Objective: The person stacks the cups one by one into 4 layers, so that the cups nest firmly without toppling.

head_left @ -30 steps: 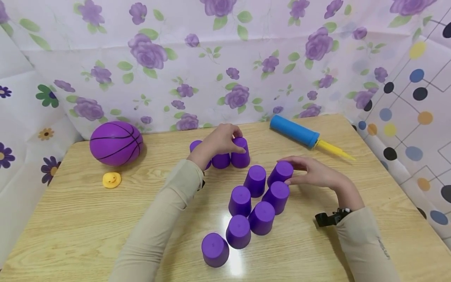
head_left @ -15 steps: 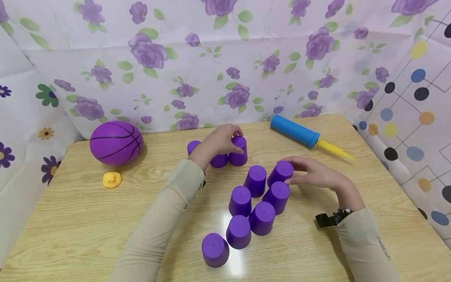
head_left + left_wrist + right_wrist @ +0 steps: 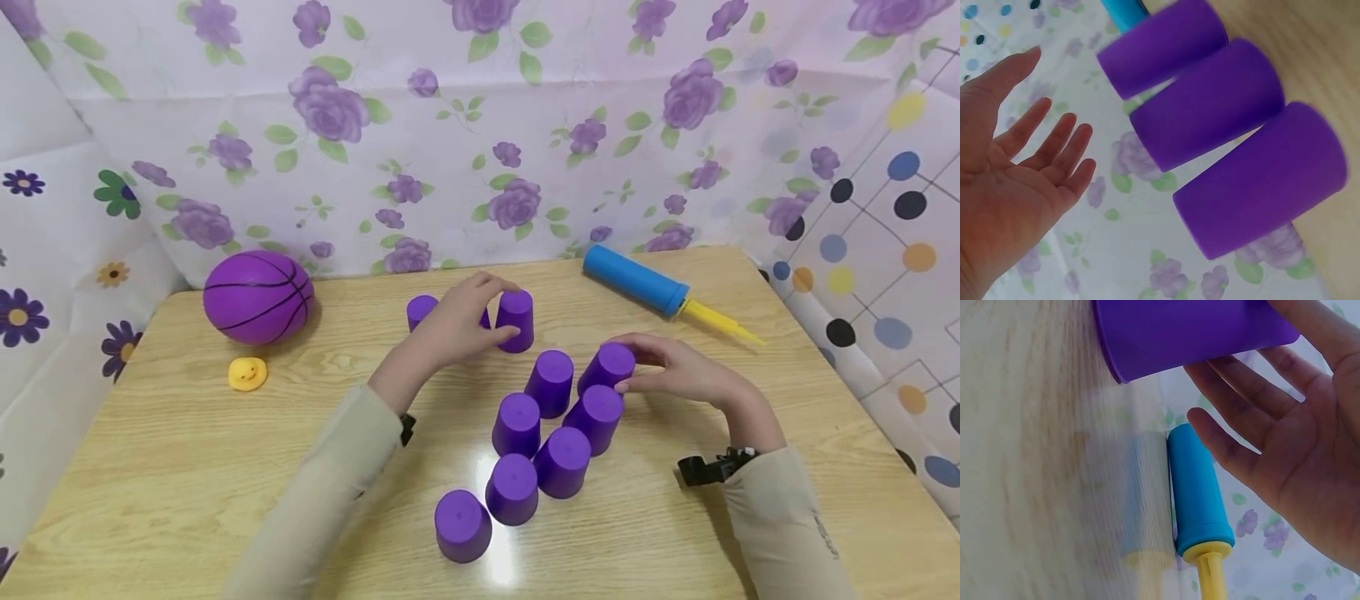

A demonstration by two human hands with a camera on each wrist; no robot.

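There are apparently ten cups (image 3: pixel 550 387), one ball (image 3: pixel 258 297), one duck (image 3: pixel 247 374), one pump (image 3: pixel 637 280).

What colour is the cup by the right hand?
That cup is purple; the right wrist view shows it closest.

From above the pale wood-grain table (image 3: pixel 300 500), the head view looks forward and down toward the white cloth printed with purple flowers (image 3: pixel 442 200). The left wrist view, rolled sideways, looks from close by at three upturned purple plastic cups (image 3: pixel 1210 106); the right wrist view, also rolled, skims low along the table. All three share the blue cylindrical pump barrel (image 3: pixel 637 279).
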